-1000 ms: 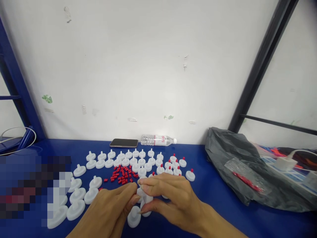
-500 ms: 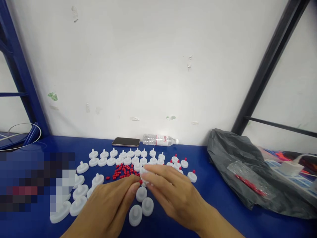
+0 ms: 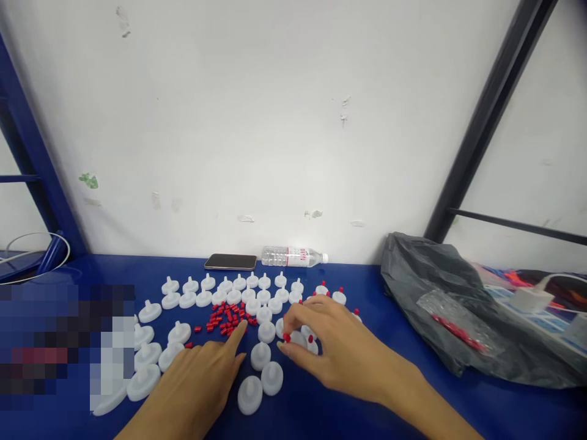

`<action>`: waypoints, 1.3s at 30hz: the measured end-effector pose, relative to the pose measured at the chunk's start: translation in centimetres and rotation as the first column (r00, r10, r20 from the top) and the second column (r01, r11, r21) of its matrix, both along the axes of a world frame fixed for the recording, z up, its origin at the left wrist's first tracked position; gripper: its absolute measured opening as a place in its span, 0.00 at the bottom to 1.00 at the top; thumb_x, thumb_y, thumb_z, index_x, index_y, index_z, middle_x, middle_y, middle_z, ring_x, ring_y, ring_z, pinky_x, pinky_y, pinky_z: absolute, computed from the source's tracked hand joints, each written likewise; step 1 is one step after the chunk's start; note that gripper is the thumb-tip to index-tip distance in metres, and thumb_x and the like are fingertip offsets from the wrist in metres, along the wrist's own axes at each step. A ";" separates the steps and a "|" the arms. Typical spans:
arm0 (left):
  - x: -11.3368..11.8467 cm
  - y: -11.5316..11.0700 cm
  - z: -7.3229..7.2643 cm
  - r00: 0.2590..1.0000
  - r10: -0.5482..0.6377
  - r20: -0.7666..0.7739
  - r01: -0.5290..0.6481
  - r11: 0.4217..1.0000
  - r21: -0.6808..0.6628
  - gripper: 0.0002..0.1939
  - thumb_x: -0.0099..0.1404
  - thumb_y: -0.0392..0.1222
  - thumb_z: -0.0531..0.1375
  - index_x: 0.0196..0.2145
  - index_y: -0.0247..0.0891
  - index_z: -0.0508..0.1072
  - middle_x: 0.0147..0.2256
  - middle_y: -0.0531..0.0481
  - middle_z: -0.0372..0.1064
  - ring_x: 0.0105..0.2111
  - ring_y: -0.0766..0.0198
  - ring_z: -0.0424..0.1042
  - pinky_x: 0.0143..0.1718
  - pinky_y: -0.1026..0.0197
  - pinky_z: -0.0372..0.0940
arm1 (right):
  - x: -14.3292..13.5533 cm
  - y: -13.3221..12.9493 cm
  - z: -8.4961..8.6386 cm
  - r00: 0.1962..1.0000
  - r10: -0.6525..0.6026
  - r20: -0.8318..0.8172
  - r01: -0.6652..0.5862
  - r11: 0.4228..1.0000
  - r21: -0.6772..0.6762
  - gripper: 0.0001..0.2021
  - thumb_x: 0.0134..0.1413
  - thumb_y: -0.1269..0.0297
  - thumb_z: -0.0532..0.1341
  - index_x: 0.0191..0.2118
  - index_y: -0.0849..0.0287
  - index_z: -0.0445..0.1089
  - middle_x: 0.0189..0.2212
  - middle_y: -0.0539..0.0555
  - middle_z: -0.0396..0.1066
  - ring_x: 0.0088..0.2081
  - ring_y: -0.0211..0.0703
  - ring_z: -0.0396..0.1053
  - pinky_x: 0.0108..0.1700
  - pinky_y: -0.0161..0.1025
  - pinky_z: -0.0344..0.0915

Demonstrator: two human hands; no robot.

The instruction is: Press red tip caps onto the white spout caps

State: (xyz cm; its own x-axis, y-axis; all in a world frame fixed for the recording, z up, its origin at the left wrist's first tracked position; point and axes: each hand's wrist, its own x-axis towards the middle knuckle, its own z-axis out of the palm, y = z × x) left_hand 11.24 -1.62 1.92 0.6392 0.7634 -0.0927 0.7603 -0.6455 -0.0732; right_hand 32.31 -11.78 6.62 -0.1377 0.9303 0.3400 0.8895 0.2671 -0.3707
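Note:
My right hand [image 3: 328,342] pinches a white disc with a red cap on its stem [image 3: 287,337] between thumb and fingertips, low over the table; the fingers hide part of it. Close by stands another red-capped disc [image 3: 310,343]. My left hand [image 3: 206,366] holds nothing that I can see; its index finger stretches to the edge of a pile of small red caps [image 3: 229,319], thumb apart. Between the hands, uncapped white discs with stems stand in a line, such as one white disc [image 3: 250,394] at the front.
Rows of white discs [image 3: 204,297] stand behind the pile, and more on the left. Against the wall lie a phone [image 3: 230,262] and a plastic bottle [image 3: 293,256]. A grey plastic bag [image 3: 413,287] with a clear packet [image 3: 458,330] lies at right. Pixelation covers the left edge.
My hands have parted. The right hand has moved right with the red-capped disc, toward the other capped ones; the left has let go and now reaches its index finger to the red caps.

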 end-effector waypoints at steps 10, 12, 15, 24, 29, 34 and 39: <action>0.1 0.1 0.3 0.999 -0.044 -0.014 0.044 0.999 -0.001 0.23 0.77 0.36 0.47 0.65 0.43 0.70 0.47 0.38 0.81 0.47 0.40 0.81 0.46 0.38 0.73 | 0.7 0.6 -0.7 0.989 0.087 0.119 -0.080 0.995 -0.067 0.04 0.64 0.63 0.67 0.37 0.56 0.73 0.42 0.50 0.74 0.50 0.46 0.70 0.61 0.47 0.58; 0.2 0.2 0.5 0.999 -0.044 0.001 0.044 0.999 0.002 0.21 0.77 0.36 0.47 0.60 0.44 0.73 0.46 0.39 0.82 0.46 0.41 0.81 0.45 0.40 0.73 | 0.9 0.7 -0.8 0.984 0.093 0.150 -0.081 0.993 -0.085 0.03 0.64 0.65 0.67 0.37 0.56 0.74 0.39 0.51 0.75 0.49 0.47 0.70 0.62 0.48 0.57; 0.2 0.3 0.8 0.999 -0.046 0.010 0.046 0.999 -0.009 0.19 0.77 0.36 0.47 0.50 0.44 0.77 0.43 0.43 0.82 0.43 0.43 0.82 0.41 0.45 0.73 | 1.0 0.9 -1.0 0.978 0.095 0.187 -0.078 0.992 -0.100 0.01 0.65 0.68 0.66 0.41 0.56 0.75 0.39 0.51 0.76 0.49 0.47 0.71 0.63 0.50 0.56; -0.9 0.2 -0.9 0.988 -0.061 0.141 0.039 0.986 0.159 0.19 0.75 0.37 0.49 0.54 0.43 0.76 0.53 0.40 0.78 0.45 0.47 0.82 0.43 0.50 0.74 | 0.2 0.5 -0.9 0.976 0.162 0.147 -0.152 0.985 -0.076 0.15 0.60 0.50 0.70 0.46 0.53 0.77 0.41 0.51 0.78 0.51 0.48 0.71 0.63 0.48 0.56; -1.9 0.2 1.3 0.996 0.006 0.090 -0.014 0.995 0.100 0.23 0.74 0.36 0.46 0.55 0.44 0.77 0.54 0.39 0.77 0.42 0.46 0.82 0.41 0.47 0.76 | 0.0 0.9 -2.1 0.952 0.225 0.205 -0.212 0.973 -0.087 0.19 0.60 0.46 0.69 0.48 0.54 0.77 0.43 0.53 0.78 0.51 0.50 0.71 0.66 0.52 0.52; -4.9 1.7 2.4 0.989 -0.043 0.141 0.020 0.987 0.162 0.24 0.69 0.37 0.48 0.48 0.46 0.82 0.47 0.41 0.80 0.45 0.43 0.80 0.39 0.47 0.76 | -0.1 1.2 -2.5 0.945 0.234 0.229 -0.212 0.970 -0.115 0.18 0.63 0.46 0.67 0.47 0.56 0.78 0.41 0.54 0.78 0.49 0.50 0.71 0.63 0.53 0.56; -8.4 2.1 0.3 0.935 -0.147 0.323 0.091 0.979 0.181 0.12 0.65 0.46 0.59 0.39 0.52 0.83 0.42 0.48 0.80 0.45 0.48 0.79 0.41 0.54 0.73 | -0.1 1.1 -2.1 0.945 0.218 0.245 -0.201 0.975 -0.093 0.13 0.64 0.52 0.67 0.45 0.57 0.77 0.40 0.54 0.78 0.48 0.49 0.72 0.64 0.52 0.56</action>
State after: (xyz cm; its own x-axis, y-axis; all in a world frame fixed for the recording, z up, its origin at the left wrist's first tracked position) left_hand 2.88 0.48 2.23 0.6988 0.6668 0.2591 0.6772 -0.7333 0.0606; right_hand 32.23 -10.70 4.56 -0.4048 0.8904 0.2083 0.8827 0.4400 -0.1651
